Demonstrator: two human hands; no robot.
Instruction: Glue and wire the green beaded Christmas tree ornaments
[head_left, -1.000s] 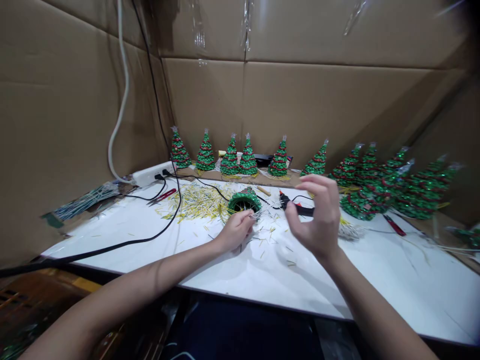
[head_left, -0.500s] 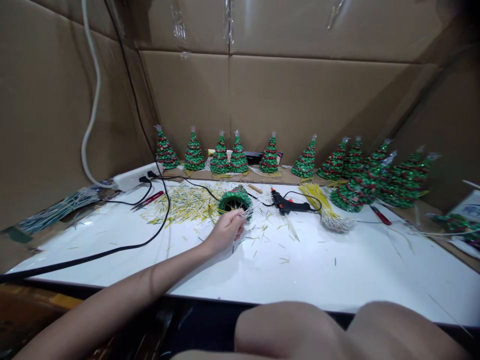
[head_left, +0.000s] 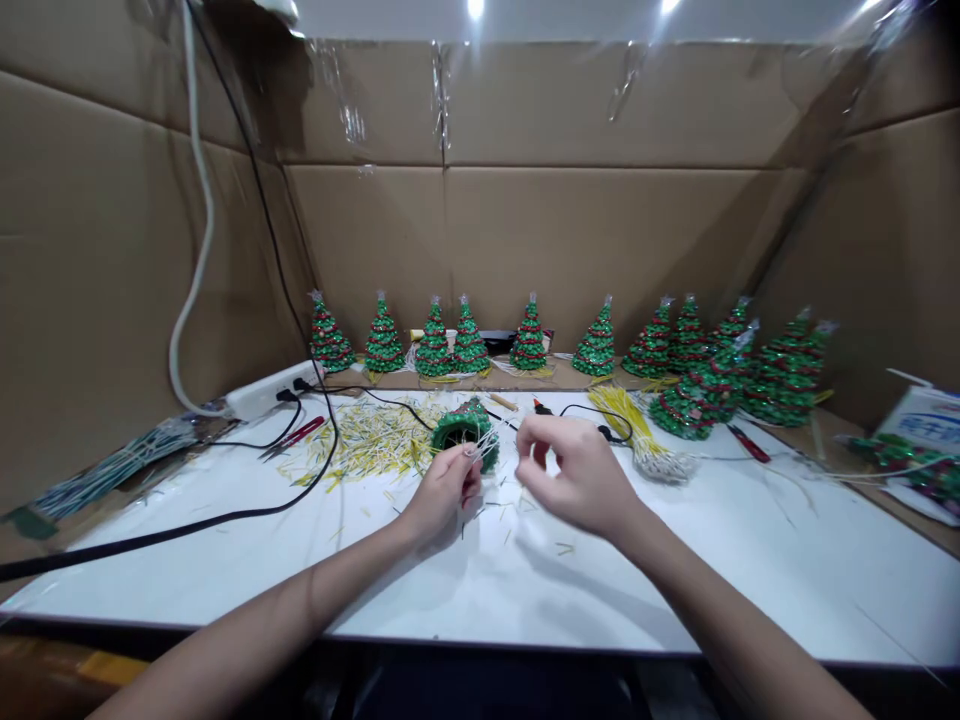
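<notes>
Over the table (head_left: 465, 600), left hand (head_left: 444, 488) pinched on white wires (head_left: 487, 440), right hand (head_left: 576, 475) half-curled, hold unclear.

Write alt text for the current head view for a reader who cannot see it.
A left hand pinches white wires at the open base of a small green tree on a white table; the right hand hovers half-curled nearby. Decorated trees line the cardboard wall behind, and yellow and white clippings lie scattered to the left.

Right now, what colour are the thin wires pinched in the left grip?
White; the thin wires show best in the head view.
</notes>
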